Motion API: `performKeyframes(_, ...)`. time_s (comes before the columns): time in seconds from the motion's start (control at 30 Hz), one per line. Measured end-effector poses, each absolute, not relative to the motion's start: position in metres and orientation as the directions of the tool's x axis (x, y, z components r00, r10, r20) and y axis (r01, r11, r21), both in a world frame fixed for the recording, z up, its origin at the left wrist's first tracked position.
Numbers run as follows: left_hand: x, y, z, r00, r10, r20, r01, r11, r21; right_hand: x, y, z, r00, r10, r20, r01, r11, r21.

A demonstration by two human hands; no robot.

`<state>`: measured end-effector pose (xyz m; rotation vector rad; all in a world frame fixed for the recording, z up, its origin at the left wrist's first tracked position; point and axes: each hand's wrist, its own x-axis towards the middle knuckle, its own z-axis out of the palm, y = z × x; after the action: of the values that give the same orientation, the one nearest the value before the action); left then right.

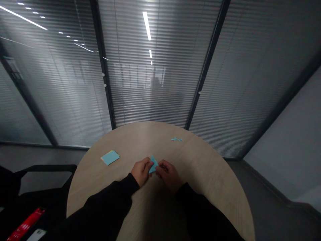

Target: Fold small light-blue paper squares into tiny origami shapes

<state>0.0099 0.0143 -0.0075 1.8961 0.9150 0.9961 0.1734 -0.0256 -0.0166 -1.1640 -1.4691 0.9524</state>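
Note:
A small light-blue folded paper (153,164), triangular with its tip pointing away from me, is held over the round wooden table (205,174). My left hand (141,171) pinches its left edge with closed fingers. My right hand (168,174) grips its right side, fingers curled. Both arms wear black sleeves. A small stack of square paper sheets (110,157), blue on top with a yellow edge, lies flat on the table to the left of my hands.
A small finished blue folded piece (177,139) lies near the table's far edge. A black chair (37,187) stands at the left with a red-and-white object (25,227) on it. Glass walls with blinds (155,67) close the room behind the table.

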Motion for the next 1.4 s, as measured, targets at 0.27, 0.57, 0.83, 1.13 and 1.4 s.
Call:
performKeyframes(0.27, 0.012, 0.02, -0.015, 0.438, 0.837, 0.328, 0.276, -0.472, 0.837, 0.177, -0.028, -0.013, -0.121, 0.958, 0.26, 0.427, 0.287, -0.858)
performKeyframes(0.57, 0.012, 0.021, -0.013, 0.427, 0.817, 0.387, 0.343, -0.542, 0.767, 0.173, -0.031, -0.011, -0.153, 0.951, 0.27, 0.441, 0.31, -0.842)
performKeyframes(0.83, 0.016, 0.021, -0.011, 0.384, 0.845, 0.372, 0.294, -0.494, 0.818, 0.178, -0.03, -0.007, -0.161, 0.958, 0.236, 0.492, 0.285, -0.822)
performKeyframes(1.13, 0.034, 0.024, -0.007, 0.322, 0.859, 0.398, 0.309, -0.493, 0.813, 0.194, -0.027, 0.0, -0.157, 0.97, 0.187, 0.446, 0.239, -0.863)
performKeyframes(1.4, 0.033, 0.028, -0.006, 0.378, 0.837, 0.395, 0.343, -0.523, 0.78, 0.198, -0.03, -0.002, -0.156, 0.976, 0.15, 0.352, 0.197, -0.915)
